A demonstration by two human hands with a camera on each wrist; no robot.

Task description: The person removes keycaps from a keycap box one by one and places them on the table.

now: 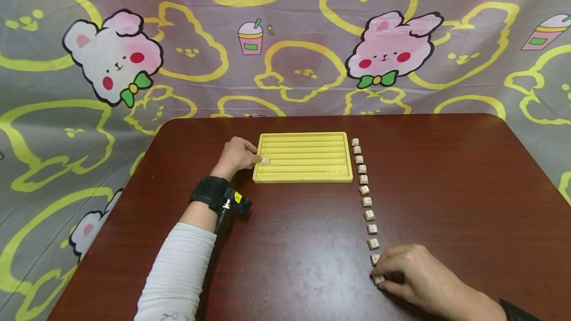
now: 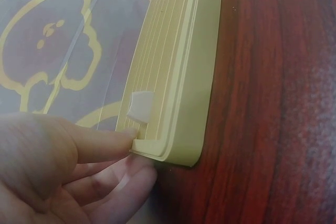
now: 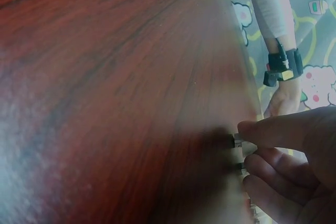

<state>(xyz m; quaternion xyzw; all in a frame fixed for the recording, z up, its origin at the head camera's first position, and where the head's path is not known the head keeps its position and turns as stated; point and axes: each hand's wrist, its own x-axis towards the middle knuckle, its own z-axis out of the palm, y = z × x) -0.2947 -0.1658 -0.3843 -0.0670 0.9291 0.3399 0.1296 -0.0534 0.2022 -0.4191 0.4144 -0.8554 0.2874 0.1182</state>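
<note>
My left hand [image 1: 236,155] pinches the left rim of a yellow ridged tray [image 1: 303,179], its thumb over the edge and other fingers against the outside. A single white keycap [image 1: 265,161] sits in one of the tray's grooves, right by the thumb; the left wrist view shows this keycap [image 2: 140,106] just beyond the fingertip. Low on the right, my right hand [image 1: 415,274] pinches the nearest keycap [image 1: 378,279] of a row between thumb and fingers. The right wrist view shows this pinched keycap [image 3: 238,140] partly covered by the fingertips.
A line of several beige keycaps [image 1: 367,202] runs from the tray's right side down toward my right hand. The dark wooden table [image 1: 290,241] carries everything. Behind it hangs a patterned cloth [image 1: 303,28]. A black strap with a small camera [image 1: 220,195] is round the left wrist.
</note>
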